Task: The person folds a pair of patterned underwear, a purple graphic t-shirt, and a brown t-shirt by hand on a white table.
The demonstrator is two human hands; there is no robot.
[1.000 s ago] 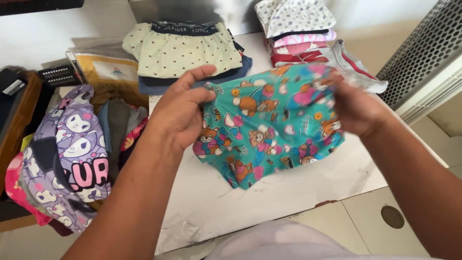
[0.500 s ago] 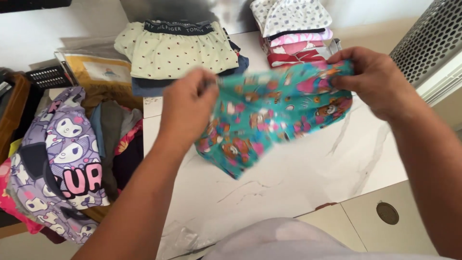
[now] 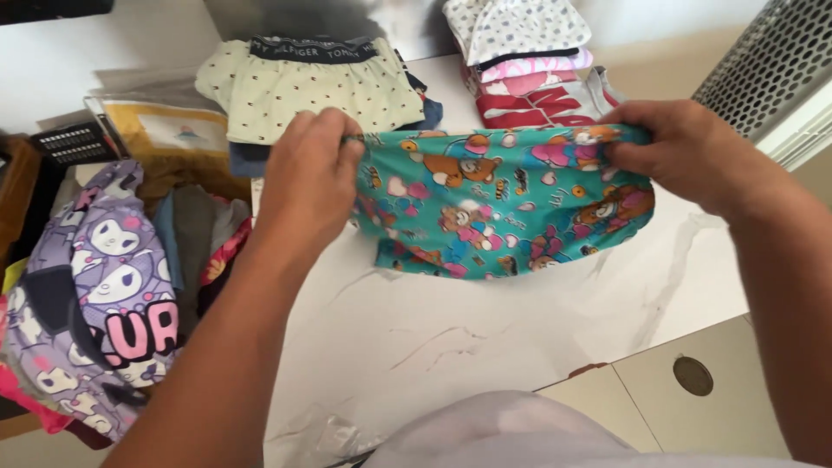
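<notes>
Teal bear-print garment (image 3: 498,204) stretched flat by its top edge just above the white marble tabletop (image 3: 485,338) — left hand (image 3: 308,186) and right hand (image 3: 685,152) each pinched shut on a corner. Even tension at both corners should keep the cloth square. Bare marble lies in front; folded stacks (image 3: 520,52) crowd the far edge, a clothes heap (image 3: 113,286) the left.

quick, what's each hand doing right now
Left hand: closed, pinching the left top edge of the teal bear-print garment.
Right hand: closed, pinching its right top edge.
</notes>
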